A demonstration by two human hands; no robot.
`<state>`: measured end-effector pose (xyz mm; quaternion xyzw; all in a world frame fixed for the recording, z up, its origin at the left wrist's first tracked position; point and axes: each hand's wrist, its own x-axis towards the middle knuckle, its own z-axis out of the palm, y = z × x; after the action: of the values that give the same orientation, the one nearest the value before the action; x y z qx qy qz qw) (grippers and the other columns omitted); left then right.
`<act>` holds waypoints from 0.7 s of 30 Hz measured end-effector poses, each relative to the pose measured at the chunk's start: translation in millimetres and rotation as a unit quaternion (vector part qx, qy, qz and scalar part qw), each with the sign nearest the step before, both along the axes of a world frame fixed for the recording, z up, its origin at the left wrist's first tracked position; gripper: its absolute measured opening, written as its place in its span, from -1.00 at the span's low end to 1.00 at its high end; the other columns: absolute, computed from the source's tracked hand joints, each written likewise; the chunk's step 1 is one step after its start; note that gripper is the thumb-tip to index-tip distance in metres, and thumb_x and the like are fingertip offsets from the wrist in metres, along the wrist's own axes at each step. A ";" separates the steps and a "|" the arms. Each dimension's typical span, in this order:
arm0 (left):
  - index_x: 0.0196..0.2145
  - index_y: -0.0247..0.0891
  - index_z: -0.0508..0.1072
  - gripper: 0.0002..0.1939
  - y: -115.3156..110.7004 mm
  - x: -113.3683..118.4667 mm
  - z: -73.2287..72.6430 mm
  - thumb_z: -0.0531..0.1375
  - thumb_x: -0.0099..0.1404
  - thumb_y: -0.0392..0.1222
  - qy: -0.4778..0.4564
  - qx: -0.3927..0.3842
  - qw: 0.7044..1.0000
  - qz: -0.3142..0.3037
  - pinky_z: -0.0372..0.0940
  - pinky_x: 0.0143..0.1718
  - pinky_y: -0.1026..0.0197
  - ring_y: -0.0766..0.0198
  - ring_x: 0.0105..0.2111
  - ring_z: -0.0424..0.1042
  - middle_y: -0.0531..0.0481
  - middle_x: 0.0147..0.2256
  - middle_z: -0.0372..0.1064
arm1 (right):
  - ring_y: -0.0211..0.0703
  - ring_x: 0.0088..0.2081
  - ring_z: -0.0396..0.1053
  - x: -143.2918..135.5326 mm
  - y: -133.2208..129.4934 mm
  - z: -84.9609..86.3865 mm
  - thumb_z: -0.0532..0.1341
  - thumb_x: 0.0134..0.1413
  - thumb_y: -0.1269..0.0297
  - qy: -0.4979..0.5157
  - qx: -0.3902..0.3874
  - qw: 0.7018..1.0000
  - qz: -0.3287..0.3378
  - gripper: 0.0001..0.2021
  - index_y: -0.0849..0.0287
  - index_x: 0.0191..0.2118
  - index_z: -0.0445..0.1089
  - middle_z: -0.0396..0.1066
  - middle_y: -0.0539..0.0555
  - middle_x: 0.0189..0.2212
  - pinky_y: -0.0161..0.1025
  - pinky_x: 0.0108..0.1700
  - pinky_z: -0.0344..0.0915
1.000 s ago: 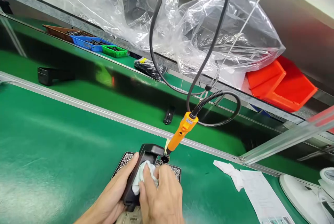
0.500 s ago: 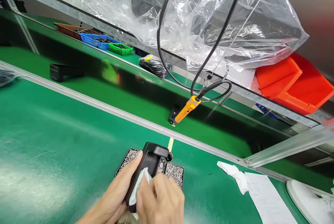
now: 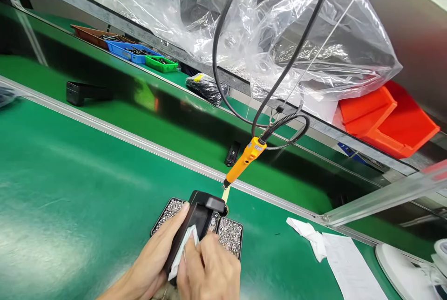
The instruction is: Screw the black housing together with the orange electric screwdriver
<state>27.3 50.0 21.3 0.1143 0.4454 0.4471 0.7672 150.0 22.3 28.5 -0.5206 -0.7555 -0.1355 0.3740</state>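
Observation:
My left hand (image 3: 152,256) is closed around the left side of a long black plastic housing (image 3: 199,214), its thumb along the edge. The housing is tilted, with a recessed channel and a raised block at its far end. My right hand (image 3: 211,267) pinches a white cloth (image 3: 181,252) and presses it onto the near part of the housing. Part of the cloth is hidden under my fingers. Behind the housing, trays of small metal screws, a left one (image 3: 171,211) and a right one (image 3: 230,237), stand on the green mat.
An orange electric screwdriver (image 3: 245,161) hangs on a cable just beyond the housing. A crumpled white cloth (image 3: 309,237) and a paper sheet (image 3: 344,262) lie to the right. Past the metal rail, black parts (image 3: 87,92) sit on a green surface. Red bins (image 3: 391,118) are on the shelf above.
The hanging screwdriver has swung slightly down and left, nearer the housing. My right hand has shifted a little with the cloth over the housing. The left hand keeps its hold.

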 end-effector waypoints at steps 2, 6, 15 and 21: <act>-0.01 -0.28 0.60 -0.43 0.0 0.7 -0.5 0.44 0.22 0.21 -0.005 0.002 1.000 0.010 0.47 -0.30 0.25 0.18 -0.34 0.52 -0.07 -0.26 0.59 | -0.17 -0.55 0.16 2.6 1.1 4.0 0.11 0.39 0.41 -0.016 -0.005 1.000 0.020 -0.79 0.20 -0.10 0.51 0.24 0.02 -0.51 -0.12 -0.51 -0.02; -0.08 -0.28 0.63 -0.44 -0.6 0.3 1.1 0.50 0.13 0.18 0.015 -0.002 0.999 0.032 0.47 -0.30 0.28 0.23 -0.32 0.50 -0.08 -0.13 0.60 | -0.17 -0.55 0.21 8.0 2.3 7.5 0.12 0.38 0.42 -0.027 -0.004 0.999 0.029 -0.78 0.27 -0.04 0.52 0.29 0.03 -0.51 -0.14 -0.53 0.03; 0.12 -0.20 0.60 -0.43 4.7 -0.3 11.4 0.34 0.33 0.25 -0.022 0.025 0.999 -0.032 0.46 -0.21 0.24 0.18 -0.26 0.56 -0.09 -0.11 0.64 | -0.29 -0.29 0.44 53.0 23.0 49.6 0.08 0.48 0.26 0.316 -0.213 0.922 0.072 -0.73 0.13 -0.30 0.39 0.43 0.01 -0.32 -0.37 -0.27 0.37; 0.11 -0.23 0.59 -0.42 5.0 -1.2 9.4 0.36 0.32 0.23 -0.036 0.021 0.998 -0.036 0.47 -0.22 0.25 0.18 -0.23 0.56 -0.10 -0.08 0.62 | -0.27 -0.32 0.43 41.4 18.5 32.2 0.22 0.36 0.48 0.188 -0.082 0.974 0.099 -0.90 0.15 -0.15 0.44 0.44 0.02 -0.34 -0.34 -0.28 0.38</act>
<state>26.1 55.0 30.7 0.1303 0.4034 0.4326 0.7957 191.4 40.7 60.7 -0.4884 -0.7281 0.0649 0.4766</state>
